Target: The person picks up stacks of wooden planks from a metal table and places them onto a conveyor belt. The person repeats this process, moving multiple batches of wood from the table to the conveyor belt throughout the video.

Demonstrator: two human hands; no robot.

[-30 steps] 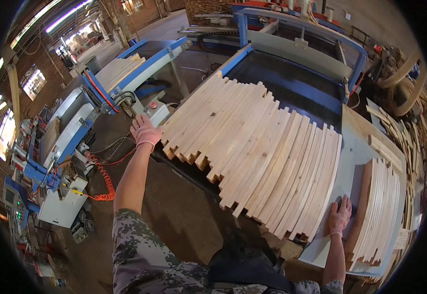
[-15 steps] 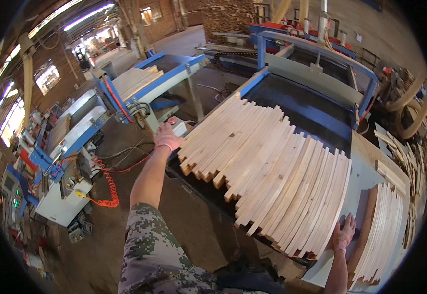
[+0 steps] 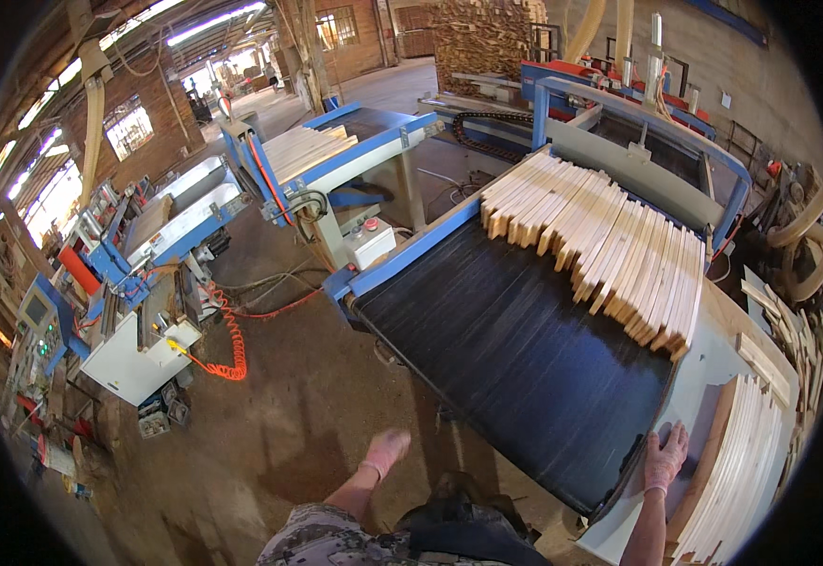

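My left hand [image 3: 386,453], in a pinkish glove, hangs low over the floor, apart from the machine; its fingers are smeared and I cannot make out their shape. Flat on the grey metal side table [image 3: 610,530], my right hand [image 3: 664,457] lies beside the belt's edge with its fingers stretched out, holding nothing. The black conveyor belt [image 3: 515,311] carries a row of pale wooden strips [image 3: 610,245] lying side by side at its far part, under the blue frame. To the right of my right hand stands a stack of wooden strips [image 3: 737,472] with a brown board along it.
A white control box [image 3: 371,243] with a red button stands at the belt's left. A second blue machine table [image 3: 374,151] holds more strips. An orange coiled hose [image 3: 232,349] hangs at the left machine. Scrap wood [image 3: 798,340] is heaped at the far right.
The wooden strips have moved away along the belt toward the blue frame, baring the near belt. My left hand has come back from the control box and dropped low. My right hand stays on the side table.
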